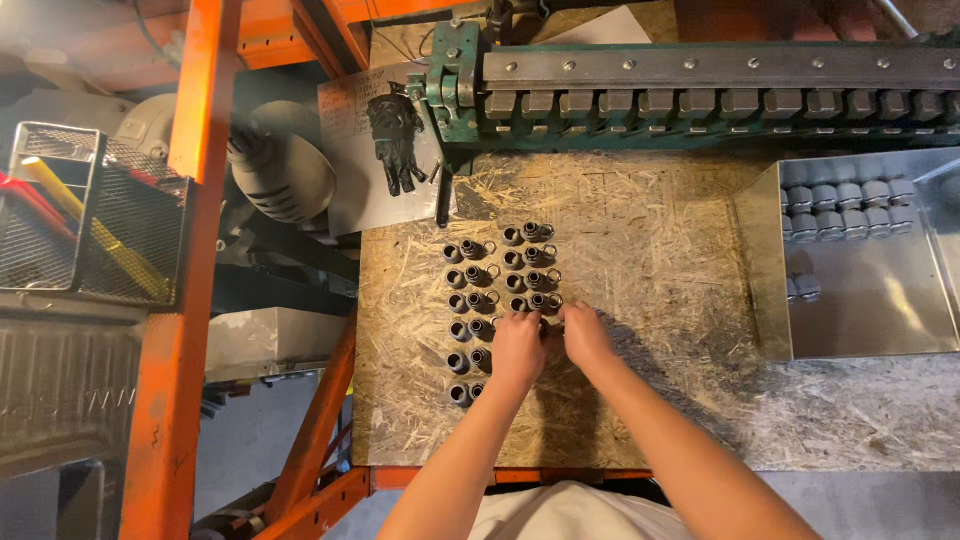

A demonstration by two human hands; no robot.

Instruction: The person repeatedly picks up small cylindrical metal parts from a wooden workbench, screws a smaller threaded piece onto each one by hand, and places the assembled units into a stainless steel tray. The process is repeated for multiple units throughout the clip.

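Both hands meet over a set of small dark metal fittings (pixel 495 290) standing in rows on the table (pixel 650 250), a worn chipboard top. The left hand (pixel 518 348) lies palm down at the lower end of the rows, fingers curled over the fittings there; whether it actually grips one cannot be told, since the fingers hide what is under them. The right hand (pixel 586 335) sits just beside it, touching or nearly touching the left, its fingers bent toward the same spot between the two; what it holds, if anything, is hidden as well. The fittings form two groups of paired columns: a left group running from near the middle of the table down past the left hand, and a right group ending at the hands. Each piece looks like a short cylinder, some with a small ring at the side. To the right, well apart from the hands, a metal tray (pixel 880 310) holds grey hex pieces (pixel 845 208) lined up along its far edge, with a couple lying loose lower down. Along the far side of the table runs a green machine rail (pixel 700 95). A black glove (pixel 397 140) hangs at the rail's left end. Left of the table stand an orange frame (pixel 185 260) and a wire basket (pixel 90 215).
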